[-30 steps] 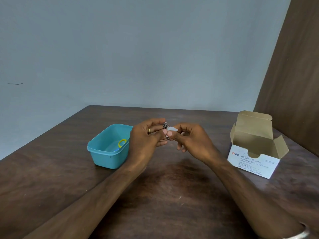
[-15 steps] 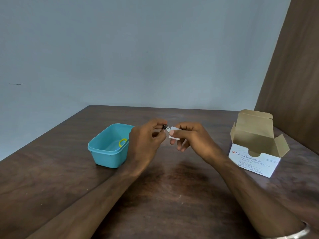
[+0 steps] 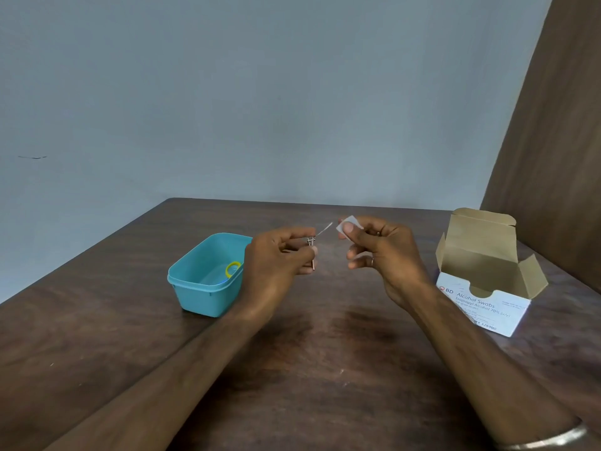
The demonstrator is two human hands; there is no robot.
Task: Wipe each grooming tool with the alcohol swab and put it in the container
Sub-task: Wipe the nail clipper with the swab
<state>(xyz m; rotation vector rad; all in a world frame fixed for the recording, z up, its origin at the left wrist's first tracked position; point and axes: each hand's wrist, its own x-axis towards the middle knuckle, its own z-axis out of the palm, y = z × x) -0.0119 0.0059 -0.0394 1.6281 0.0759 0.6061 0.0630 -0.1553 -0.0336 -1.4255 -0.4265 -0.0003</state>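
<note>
A teal plastic container (image 3: 208,281) stands lidless on the dark wooden bench (image 3: 309,369), left of the middle. Inside it, against the near right wall, lies a small yellow ring-shaped item (image 3: 233,268) with a bit of blue just below it; what tool it belongs to is too small to tell. Just right of the container, above the bench, the left hand (image 3: 276,262) curls its fingers and thumb round a small metal nail clipper (image 3: 312,245), whose thin lever sticks out up and to the right towards the other hand. The right hand (image 3: 383,252) is raised at about the same height, near the left but apart from it, and pinches a small white swab (image 3: 349,222) between thumb and forefinger, the other fingers loosely bent. The swab and the tip of the clipper's lever are close together but do not touch. At the right side of the bench sits a white cardboard box (image 3: 481,301) printed "BD Alcohol Swabs", its brown flaps folded open; its inside shows only bare card from this angle. A metal bangle (image 3: 549,439) circles the right wrist at the bottom edge.
</note>
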